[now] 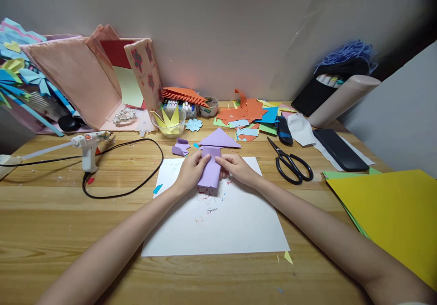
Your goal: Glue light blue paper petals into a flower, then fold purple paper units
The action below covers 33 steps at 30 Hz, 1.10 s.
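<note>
A folded strip of purple paper (210, 173) is held between my two hands above a white sheet (218, 232) marked with small colored flecks. My left hand (191, 172) pinches its left edge with the thumb on top. On the opposite edge, my right hand (235, 166) grips the paper, thumb on the front and fingers partly hidden behind. Just beyond lies a purple paper triangle (220, 139). Small folded purple pieces (180, 147) rest to its left.
Black-handled scissors (290, 161) lie to the right, near yellow paper (392, 200). A white glue gun (89, 152) with a looped black cord stands left. Paper scraps (246, 111), a plastic bowl (169, 123) and a blue paper flower (193, 124) line the back.
</note>
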Tool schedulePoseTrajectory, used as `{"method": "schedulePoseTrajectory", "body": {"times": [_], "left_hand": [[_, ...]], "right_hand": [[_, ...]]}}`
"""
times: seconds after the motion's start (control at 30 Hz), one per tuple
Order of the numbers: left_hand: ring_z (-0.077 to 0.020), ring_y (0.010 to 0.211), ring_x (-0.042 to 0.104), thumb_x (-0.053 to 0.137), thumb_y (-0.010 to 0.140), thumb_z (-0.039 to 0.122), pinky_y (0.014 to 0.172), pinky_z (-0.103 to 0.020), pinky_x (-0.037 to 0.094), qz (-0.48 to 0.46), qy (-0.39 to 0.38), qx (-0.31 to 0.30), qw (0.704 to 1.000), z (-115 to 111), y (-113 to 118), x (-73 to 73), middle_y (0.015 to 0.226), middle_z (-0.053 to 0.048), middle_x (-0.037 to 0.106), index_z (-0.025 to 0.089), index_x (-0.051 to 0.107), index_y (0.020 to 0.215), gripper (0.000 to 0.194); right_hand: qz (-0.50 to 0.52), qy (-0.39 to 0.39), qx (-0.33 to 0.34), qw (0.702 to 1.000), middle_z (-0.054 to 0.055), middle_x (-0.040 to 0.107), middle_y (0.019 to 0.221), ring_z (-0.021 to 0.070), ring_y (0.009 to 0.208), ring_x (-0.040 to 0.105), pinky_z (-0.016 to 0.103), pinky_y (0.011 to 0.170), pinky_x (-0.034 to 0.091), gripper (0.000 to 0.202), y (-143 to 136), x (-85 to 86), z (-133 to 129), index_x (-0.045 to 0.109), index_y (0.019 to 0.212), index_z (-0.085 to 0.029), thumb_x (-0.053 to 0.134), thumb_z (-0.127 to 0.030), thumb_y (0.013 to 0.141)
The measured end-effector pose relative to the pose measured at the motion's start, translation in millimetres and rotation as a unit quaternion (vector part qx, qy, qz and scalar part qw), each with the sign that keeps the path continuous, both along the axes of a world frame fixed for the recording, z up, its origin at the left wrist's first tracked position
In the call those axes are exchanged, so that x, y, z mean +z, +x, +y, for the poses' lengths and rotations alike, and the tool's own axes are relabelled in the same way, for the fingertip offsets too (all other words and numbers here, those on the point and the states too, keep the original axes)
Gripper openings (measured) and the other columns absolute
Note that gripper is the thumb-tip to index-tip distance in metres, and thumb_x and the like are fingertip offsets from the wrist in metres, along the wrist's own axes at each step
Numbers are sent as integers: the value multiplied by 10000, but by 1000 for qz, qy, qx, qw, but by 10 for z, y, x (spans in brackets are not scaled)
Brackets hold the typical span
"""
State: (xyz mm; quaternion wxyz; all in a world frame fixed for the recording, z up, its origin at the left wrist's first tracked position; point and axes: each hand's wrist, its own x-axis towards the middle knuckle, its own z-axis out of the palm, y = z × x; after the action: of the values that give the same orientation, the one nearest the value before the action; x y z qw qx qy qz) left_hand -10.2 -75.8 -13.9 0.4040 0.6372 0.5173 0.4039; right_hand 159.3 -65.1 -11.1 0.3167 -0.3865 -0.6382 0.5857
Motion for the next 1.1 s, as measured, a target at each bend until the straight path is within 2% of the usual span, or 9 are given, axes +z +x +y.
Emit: {"method": "schedulePoseTrajectory", "body": {"times": [0.27, 0.43, 0.57, 0.77, 0.83, 0.9, 0.97, 1.03, 1.1], "left_hand": [[-139, 651, 503, 388, 868, 438, 594, -243, 379, 47, 11, -11, 999, -31, 14, 39, 707, -6, 565, 168, 518, 744, 324], [-146, 648, 509, 365, 874, 454, 575, -242, 379, 59, 7, -13, 998, -33, 4, 37, 714, -18, 578, 169, 528, 755, 349], [-140, 639, 502, 374, 865, 475, 565, -235, 381, 30, -5, -25, 999, -40, 5, 51, 714, -16, 577, 164, 551, 769, 371], [-132, 659, 505, 459, 826, 470, 574, -224, 401, -77, -35, -39, 996, -27, 16, 63, 762, -18, 572, 151, 548, 842, 332], [-131, 661, 504, 471, 823, 458, 574, -223, 401, -84, -35, -39, 995, -17, 14, 46, 756, -20, 570, 144, 550, 835, 325], [-130, 656, 500, 476, 823, 450, 567, -222, 393, -68, -27, -37, 997, -11, 11, 29, 738, -18, 568, 138, 557, 808, 322], [-132, 661, 501, 469, 830, 441, 565, -225, 385, -44, -20, -40, 998, -10, 8, 19, 741, -21, 572, 136, 568, 813, 321], [-135, 667, 501, 454, 841, 429, 563, -227, 377, -22, -11, -43, 999, -15, 7, 22, 754, -26, 579, 137, 577, 835, 317], [-134, 658, 492, 442, 848, 418, 553, -227, 365, 3, 0, -42, 999, -22, 7, 37, 742, -24, 575, 140, 577, 829, 310]], "right_hand": [[16, 7, -6, 1000, -8, 532, 514, 84, 460, 464, 198, 455, 338, 432, -12, 36, -18, 518, 623, -145, 440, -504, 850], [14, 12, -5, 1000, -16, 523, 509, 86, 457, 465, 200, 450, 330, 431, -11, 18, -16, 506, 629, -154, 435, -519, 848], [22, 14, -19, 999, -26, 498, 493, 85, 443, 455, 202, 438, 320, 422, -7, 14, -17, 486, 619, -163, 438, -515, 848], [1, 18, -8, 1000, -21, 477, 523, 89, 468, 444, 209, 446, 331, 418, -8, 36, -36, 500, 629, -156, 438, -507, 846], [4, 33, -19, 999, -26, 472, 574, 86, 500, 439, 205, 460, 342, 354, -9, 32, -41, 507, 692, -161, 465, -481, 839], [23, 55, -53, 997, -33, 482, 642, 86, 533, 449, 200, 479, 364, 263, -11, 25, -40, 504, 844, -184, 516, -446, 818], [49, 67, -86, 993, -29, 499, 715, 92, 563, 472, 203, 492, 391, 297, -13, 20, -35, 458, 984, -214, 558, -418, 793], [58, 74, -99, 991, -16, 498, 761, 100, 584, 485, 209, 493, 410, 320, -16, 21, -32, 447, 1000, -221, 579, -409, 777], [45, 90, -99, 990, -10, 487, 761, 104, 590, 478, 215, 493, 417, 277, -20, 25, -35, 468, 926, -212, 583, -411, 772]]}}
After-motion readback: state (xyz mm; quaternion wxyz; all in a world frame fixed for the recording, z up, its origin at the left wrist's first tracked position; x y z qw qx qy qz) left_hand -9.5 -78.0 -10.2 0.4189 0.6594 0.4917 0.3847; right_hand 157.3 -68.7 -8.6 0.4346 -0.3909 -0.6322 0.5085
